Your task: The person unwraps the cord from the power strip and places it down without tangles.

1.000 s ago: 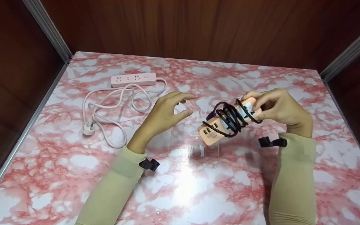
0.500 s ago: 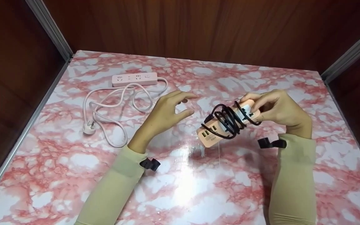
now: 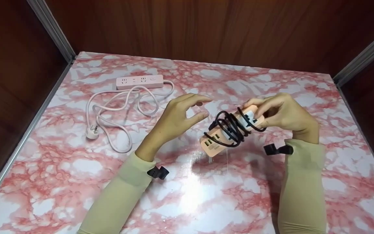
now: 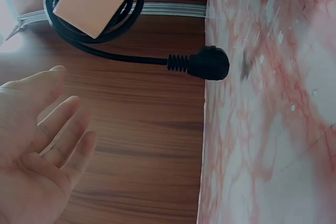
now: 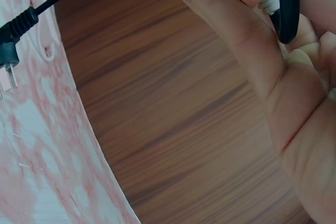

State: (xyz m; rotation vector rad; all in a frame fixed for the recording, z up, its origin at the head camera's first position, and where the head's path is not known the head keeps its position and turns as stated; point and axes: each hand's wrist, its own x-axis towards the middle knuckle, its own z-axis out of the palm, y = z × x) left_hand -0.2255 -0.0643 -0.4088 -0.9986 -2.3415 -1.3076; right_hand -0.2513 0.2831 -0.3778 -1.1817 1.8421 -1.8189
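My right hand point(image 3: 279, 112) grips the upper right end of an orange power strip point(image 3: 213, 148), holding it tilted above the table. A black cord point(image 3: 230, 128) is wound in several loops around the strip's middle. White socket panels and a row of USB ports show on its face. In the left wrist view, the cord's black plug point(image 4: 209, 63) hangs from the coil. My left hand point(image 3: 180, 118) hovers left of the strip, fingers and thumb apart and holding nothing. The same left hand point(image 4: 39, 145) appears in its wrist view, below the cord.
At the back left of the marbled table point(image 3: 86, 201) lies a pink power strip point(image 3: 140, 82). Its pale cord point(image 3: 110, 110) spreads in loose loops, ending in a white plug point(image 3: 92, 132). Dark wooden panels point(image 3: 200, 29) rise behind and on both sides.
My right hand has shifted slightly left with the orange power strip, whose lower end has dipped a little. The left hand has edged right toward it. The pink strip stays put.
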